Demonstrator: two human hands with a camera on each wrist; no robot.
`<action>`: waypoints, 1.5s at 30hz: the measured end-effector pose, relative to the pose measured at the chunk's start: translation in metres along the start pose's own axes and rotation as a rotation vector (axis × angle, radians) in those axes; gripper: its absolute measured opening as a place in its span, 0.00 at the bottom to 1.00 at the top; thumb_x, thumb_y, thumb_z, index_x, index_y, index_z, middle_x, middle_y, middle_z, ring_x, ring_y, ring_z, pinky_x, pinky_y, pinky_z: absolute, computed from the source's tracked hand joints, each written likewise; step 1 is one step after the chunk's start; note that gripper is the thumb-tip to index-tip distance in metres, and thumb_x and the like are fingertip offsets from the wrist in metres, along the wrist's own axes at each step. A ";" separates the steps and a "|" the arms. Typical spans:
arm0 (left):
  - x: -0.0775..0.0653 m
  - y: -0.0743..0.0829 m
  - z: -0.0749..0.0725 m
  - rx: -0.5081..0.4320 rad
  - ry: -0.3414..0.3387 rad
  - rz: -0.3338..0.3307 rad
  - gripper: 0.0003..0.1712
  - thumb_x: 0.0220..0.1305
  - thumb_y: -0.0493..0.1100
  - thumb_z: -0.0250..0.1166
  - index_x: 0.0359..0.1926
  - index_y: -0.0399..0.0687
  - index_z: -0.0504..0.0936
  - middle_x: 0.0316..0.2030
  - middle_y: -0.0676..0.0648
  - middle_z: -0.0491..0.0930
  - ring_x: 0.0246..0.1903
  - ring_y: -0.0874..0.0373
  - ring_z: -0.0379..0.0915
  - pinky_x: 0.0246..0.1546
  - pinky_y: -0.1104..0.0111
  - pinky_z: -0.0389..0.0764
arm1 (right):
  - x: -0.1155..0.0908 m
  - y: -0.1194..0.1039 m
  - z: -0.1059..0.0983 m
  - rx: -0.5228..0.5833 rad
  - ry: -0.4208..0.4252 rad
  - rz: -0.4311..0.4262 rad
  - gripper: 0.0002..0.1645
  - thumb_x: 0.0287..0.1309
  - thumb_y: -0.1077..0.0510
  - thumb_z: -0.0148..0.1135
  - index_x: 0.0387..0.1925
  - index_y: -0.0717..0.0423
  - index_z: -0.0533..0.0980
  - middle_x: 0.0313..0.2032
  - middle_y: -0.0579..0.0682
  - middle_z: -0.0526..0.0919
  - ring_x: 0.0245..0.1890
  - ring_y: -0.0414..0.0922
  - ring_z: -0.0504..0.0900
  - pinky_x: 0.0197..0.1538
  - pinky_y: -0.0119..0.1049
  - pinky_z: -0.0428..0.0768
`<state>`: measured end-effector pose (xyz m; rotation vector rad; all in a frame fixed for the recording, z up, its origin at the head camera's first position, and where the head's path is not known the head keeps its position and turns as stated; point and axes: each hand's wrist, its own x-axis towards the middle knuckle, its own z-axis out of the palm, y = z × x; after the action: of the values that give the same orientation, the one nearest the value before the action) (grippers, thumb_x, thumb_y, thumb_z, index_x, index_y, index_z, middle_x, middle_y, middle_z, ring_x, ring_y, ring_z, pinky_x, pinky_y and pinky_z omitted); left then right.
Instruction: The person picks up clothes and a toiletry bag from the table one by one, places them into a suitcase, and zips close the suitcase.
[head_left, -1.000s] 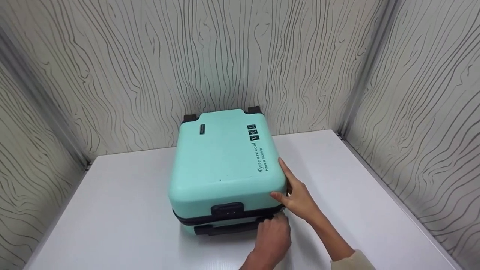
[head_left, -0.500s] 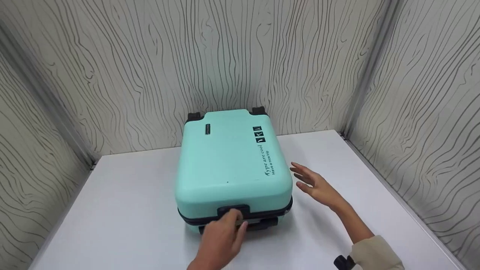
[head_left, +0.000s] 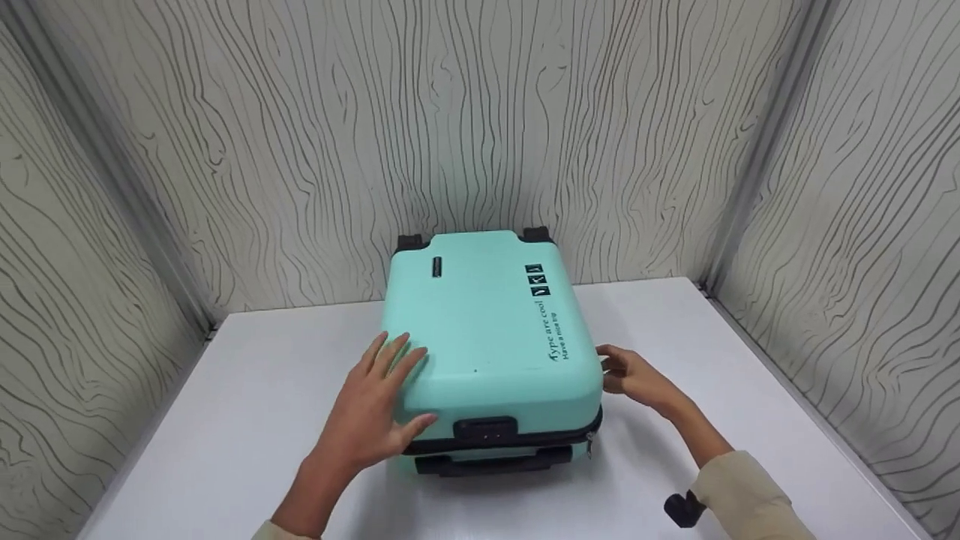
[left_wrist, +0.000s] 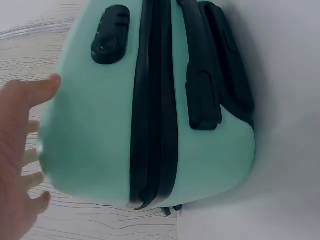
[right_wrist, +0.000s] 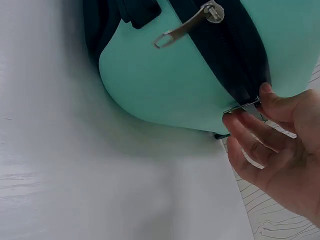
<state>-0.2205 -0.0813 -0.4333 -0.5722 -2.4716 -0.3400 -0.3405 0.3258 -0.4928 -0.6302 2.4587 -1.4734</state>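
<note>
A mint-green hard-shell suitcase [head_left: 487, 322] lies flat on the white table, its black zipper band [left_wrist: 155, 110] running round the side. My left hand [head_left: 367, 412], fingers spread, is over the near left corner of the upper shell; whether it touches is unclear. By the right side, my right hand [head_left: 637, 379] has its thumb and fingers at a metal zipper pull [right_wrist: 242, 106], which they appear to pinch. A second zipper pull [right_wrist: 182, 31] hangs loose near the front right corner. On the front are a black lock [head_left: 486, 430] and a carry handle [head_left: 495, 461].
Black wheels [head_left: 411, 241] at the suitcase's far end stand close to the wood-grain back wall [head_left: 480, 112]. Side walls [head_left: 870, 225] rise at left and right. White table [head_left: 262, 420] surface extends on both sides of the suitcase.
My left hand has moved from the front right corner, past the lock, to the near left corner, its fingers spreading. My right hand left the right side and came back to it lower down.
</note>
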 end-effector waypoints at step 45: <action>0.009 0.024 0.012 0.116 0.068 -0.029 0.49 0.43 0.78 0.59 0.64 0.60 0.68 0.63 0.43 0.67 0.63 0.31 0.56 0.43 0.41 0.73 | -0.093 -0.032 0.081 -0.781 0.405 -0.122 0.16 0.56 0.63 0.61 0.16 0.48 0.73 0.12 0.34 0.71 0.14 0.29 0.61 0.20 0.24 0.63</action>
<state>-0.2219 -0.0532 -0.4349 -0.4691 -2.4179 -0.2224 -0.2190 0.2916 -0.5070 -0.6521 3.3797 -0.6563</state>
